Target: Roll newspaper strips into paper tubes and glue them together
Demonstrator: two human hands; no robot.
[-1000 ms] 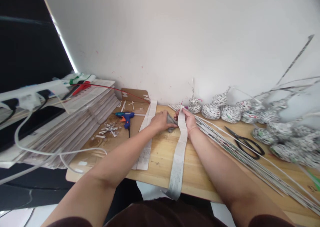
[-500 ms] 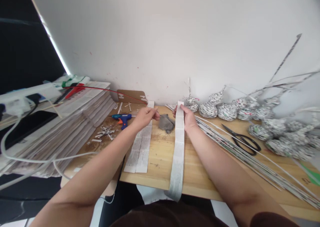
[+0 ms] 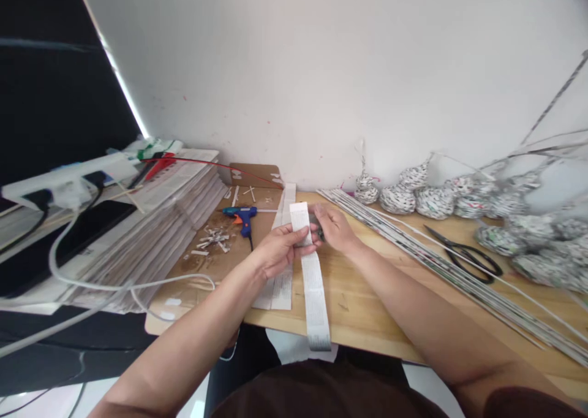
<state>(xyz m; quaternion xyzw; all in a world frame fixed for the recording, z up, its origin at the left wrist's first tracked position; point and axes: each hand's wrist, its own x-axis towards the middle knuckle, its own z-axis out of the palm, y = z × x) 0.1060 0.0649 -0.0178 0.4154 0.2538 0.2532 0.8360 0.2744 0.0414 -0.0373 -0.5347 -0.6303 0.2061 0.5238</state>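
A long printed paper strip [image 3: 315, 295] hangs from my left hand [image 3: 282, 249], pinched near its top between thumb and fingers. Its lower end drops past the table's front edge. Just right of the strip's top is my right hand [image 3: 335, 227], its fingers curled at the strip's edge beside the grey cloth-like lump; what they grip, if anything, is hidden. More flat paper strips [image 3: 281, 292] lie on the table under and behind my left hand.
A blue glue gun [image 3: 245, 217] and paper scraps [image 3: 214, 240] lie on cardboard at left, near a paper stack [image 3: 184, 212]. At right are thin paper rods [image 3: 413, 252], black scissors [image 3: 473, 262] and several woven paper shapes [image 3: 434, 202] along the wall [image 3: 321, 87].
The strip has passed from my right hand to my left. My right hand has moved to the grey lump beside the strip's top. The camera view has shifted slightly left.
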